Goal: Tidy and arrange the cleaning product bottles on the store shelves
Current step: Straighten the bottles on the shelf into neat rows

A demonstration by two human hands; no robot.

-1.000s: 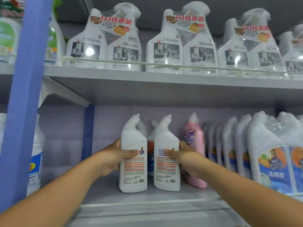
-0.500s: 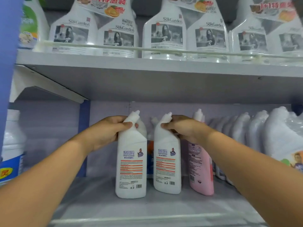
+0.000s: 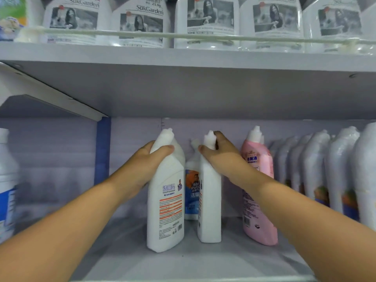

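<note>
Two white bent-neck bottles stand on the lower shelf (image 3: 193, 263), a small gap between them. The left hand (image 3: 149, 159) grips the neck of the left white bottle (image 3: 165, 210), fingers curled round it, label facing out. The right hand (image 3: 220, 154) holds the neck of the right white bottle (image 3: 209, 204), which shows its narrow side. A blue-labelled bottle (image 3: 191, 192) stands behind the gap; a pink bottle (image 3: 257, 192) stands just right, then wrapped bottles (image 3: 315, 169). Spray bottles (image 3: 207, 21) line the upper shelf (image 3: 183, 58).

Two white angled-neck bottles stand on the lower shelf (image 3: 193, 259): the left bottle (image 3: 165, 210) shows its orange-striped label, while the right bottle (image 3: 209, 200) stands turned edge-on.
</note>
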